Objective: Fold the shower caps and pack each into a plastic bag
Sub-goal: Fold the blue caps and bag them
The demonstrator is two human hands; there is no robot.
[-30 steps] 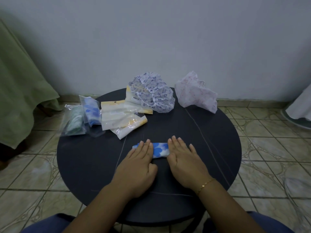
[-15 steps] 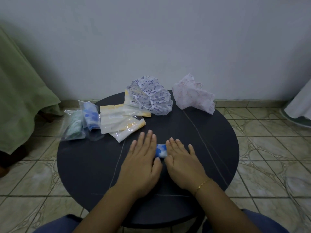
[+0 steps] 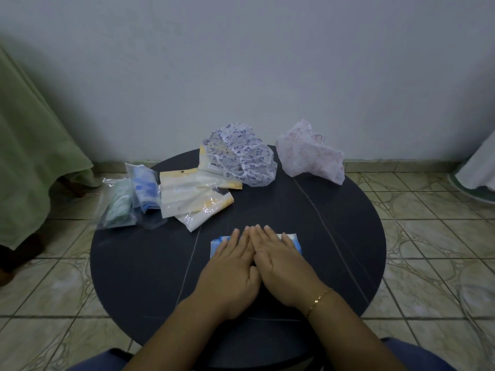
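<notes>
Both hands lie flat, side by side and touching, on the folded blue cap (image 3: 292, 241) near the middle of the round dark bench (image 3: 348, 236). The left hand (image 3: 230, 266) and the right hand (image 3: 284, 263) have straight fingers that press down and grip nothing. Only the cap's two ends show, one past each hand.

Behind the hands, on the far part of the bench, lies a purple-print cap (image 3: 243, 156), unfolded and crumpled, resting partly on a pile of flat bags (image 3: 192, 194). A pink cap (image 3: 310, 156), also crumpled, sits to its right at the far edge. At the left edge two packed bags lie just beside each other: one holds a blue cap (image 3: 146, 191), the other a green cap (image 3: 117, 207). A gold bracelet (image 3: 318, 301) circles the right wrist. Green cloth (image 3: 32, 145) hangs at the far left above the tiled floor (image 3: 428, 250).
</notes>
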